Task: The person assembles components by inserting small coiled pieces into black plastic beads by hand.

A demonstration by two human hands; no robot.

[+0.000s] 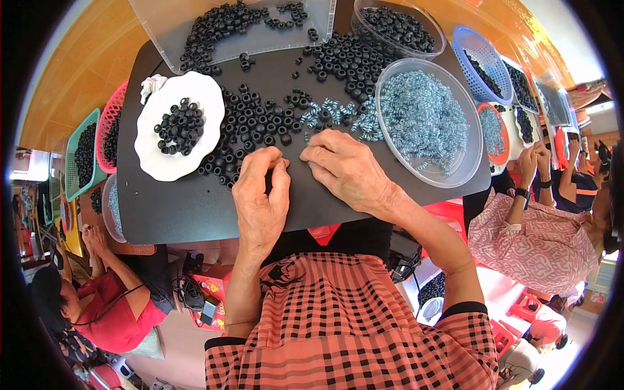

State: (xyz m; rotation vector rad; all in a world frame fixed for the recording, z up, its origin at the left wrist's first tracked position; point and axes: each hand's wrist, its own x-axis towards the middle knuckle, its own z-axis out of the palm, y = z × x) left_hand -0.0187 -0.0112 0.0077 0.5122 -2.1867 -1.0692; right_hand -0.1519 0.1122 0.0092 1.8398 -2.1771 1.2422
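Beads [257, 123], black and rounded, lie loose on the dark desk [175, 214] just beyond my fingertips, in what appears to be close handwork with them and the pale blue coils [422, 107]. My left grip [261, 201] has thumb and forefinger drawn close; my right grip [348, 170], fingers bunched, points toward it, near but apart. Whether either pinches anything, I cannot tell. The next move, I judge, calls for a fine pinch on one small piece. The coils heap in a clear tub [474, 158] at right, with more strewn beside it; a scalloped white plate [162, 166] at left bears more beads. A co-worker in red [123, 315] and another in a patterned top [530, 244] flank the desk in a bright, crowded room.
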